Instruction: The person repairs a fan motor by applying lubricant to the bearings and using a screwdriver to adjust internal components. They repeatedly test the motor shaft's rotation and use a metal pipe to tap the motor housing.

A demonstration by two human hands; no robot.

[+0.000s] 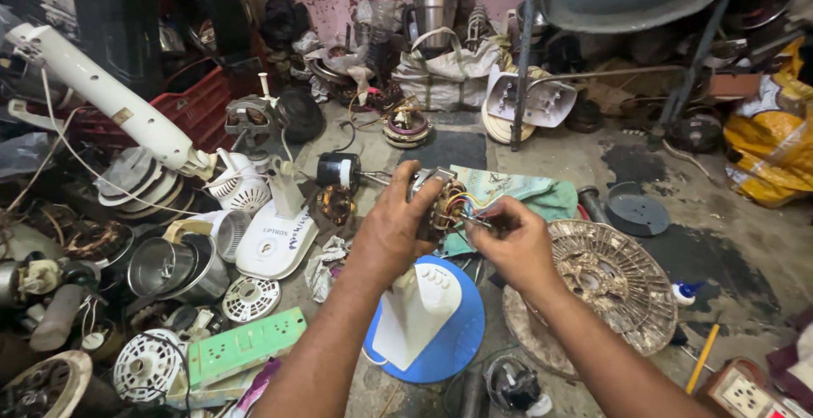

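Observation:
My left hand (pixel 391 236) grips a small electric motor (pixel 440 199) with copper windings, held up in the middle of the view. My right hand (pixel 512 244) pinches the motor's coloured wires (pixel 468 207) at its right side. Below both hands stands a white fan column on a round blue base (pixel 453 346). A rusty round fan grille (pixel 610 287) lies on the floor just right of my right hand. A teal cloth (pixel 508 188) lies behind the motor.
At the left sits a heap of fan parts: a white pedestal tube (pixel 110 96), white fan bases (pixel 275 240), metal pots (pixel 174 267), a green power strip (pixel 246 346). A yellow sack (pixel 766 151) lies far right, a grey chair frame (pixel 610 11) behind, a yellow pencil (pixel 703 370) on the floor.

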